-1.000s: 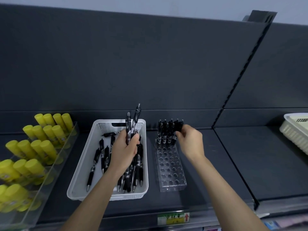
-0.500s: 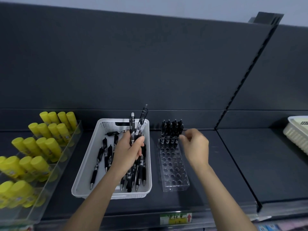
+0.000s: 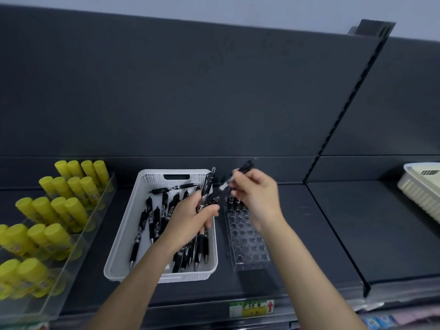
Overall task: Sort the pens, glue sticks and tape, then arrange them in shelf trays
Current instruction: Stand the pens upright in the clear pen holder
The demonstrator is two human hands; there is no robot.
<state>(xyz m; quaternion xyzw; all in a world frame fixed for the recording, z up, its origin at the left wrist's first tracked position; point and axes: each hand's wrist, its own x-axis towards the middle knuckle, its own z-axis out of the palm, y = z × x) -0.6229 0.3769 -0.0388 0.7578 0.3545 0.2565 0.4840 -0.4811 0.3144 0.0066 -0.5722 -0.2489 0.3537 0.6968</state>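
A white basket point(image 3: 123, 236) on the dark shelf holds several loose black pens point(image 3: 152, 217). Over its right side my left hand point(image 3: 190, 222) grips a small bunch of black pens point(image 3: 206, 186) that stick up from the fist. To the right stands a clear pen holder point(image 3: 247, 244) with rows of round holes; pens stand in its far rows, mostly hidden behind my right hand. Above those far rows my right hand point(image 3: 258, 196) pinches a single black pen point(image 3: 238, 176), tilted with its tip toward the left hand.
A clear tray point(image 3: 78, 236) at the left holds several yellow glue sticks point(image 3: 59, 210) standing in rows. A cream basket point(image 3: 421, 189) sits at the far right on the neighbouring shelf section. A dark back panel rises behind. A price label point(image 3: 251, 308) is on the shelf's front edge.
My right hand came back from the pen holder's far rows toward my left hand and now pinches one pen taken from the bunch. The left hand's bunch looks smaller.
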